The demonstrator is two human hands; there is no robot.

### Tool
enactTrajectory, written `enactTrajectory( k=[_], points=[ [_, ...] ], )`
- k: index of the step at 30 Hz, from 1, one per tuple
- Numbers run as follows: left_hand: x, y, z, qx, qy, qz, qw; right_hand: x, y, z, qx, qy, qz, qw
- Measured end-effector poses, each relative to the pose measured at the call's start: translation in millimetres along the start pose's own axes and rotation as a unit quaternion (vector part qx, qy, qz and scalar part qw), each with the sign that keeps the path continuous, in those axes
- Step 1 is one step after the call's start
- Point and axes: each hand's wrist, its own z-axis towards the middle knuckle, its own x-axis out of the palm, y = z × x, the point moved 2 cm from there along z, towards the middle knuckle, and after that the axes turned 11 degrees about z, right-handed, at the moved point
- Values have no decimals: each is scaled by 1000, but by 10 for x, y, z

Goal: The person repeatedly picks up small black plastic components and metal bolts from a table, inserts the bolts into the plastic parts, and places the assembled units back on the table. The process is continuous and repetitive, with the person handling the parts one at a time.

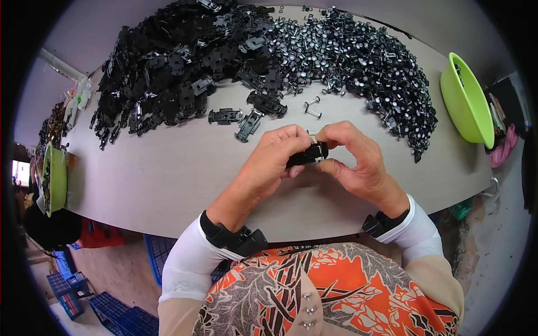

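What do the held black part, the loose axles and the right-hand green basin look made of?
Held black part: likely moulded plastic, glossy; bright highlights, though painted metal is possible.
Loose axles: thin bars probably metal, judging by their silvery shine; wheel material unclear.
Green basin: probably plastic, smooth with a soft sheen; uniform lime colour.

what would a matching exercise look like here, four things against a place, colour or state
1. left hand
2. wheeled axle heap
3. right-edge basin
4. patterned clothing

A. lime green
B. far side of the table, right of the dark parts
C. orange, grey and black
D. gripping a black part

Pairs: 1-D, 2-B, 3-A, 4-C
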Motion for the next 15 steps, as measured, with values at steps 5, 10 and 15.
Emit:
enactTrajectory(
  k=[5, 10, 15],
  points=[
    [-5, -15, -11, -20, -3, -16, 1000, 12, -19, -37, 28, -33, 66, 997],
    [-5, 36, 1, 1, 0, -20, 1000, 19, 33, 10, -5, -11, -32, 999],
    [-18, 71, -18, -6, 37, -39, 999, 5, 74, -5, -33, 19, -84, 996]
  ],
)
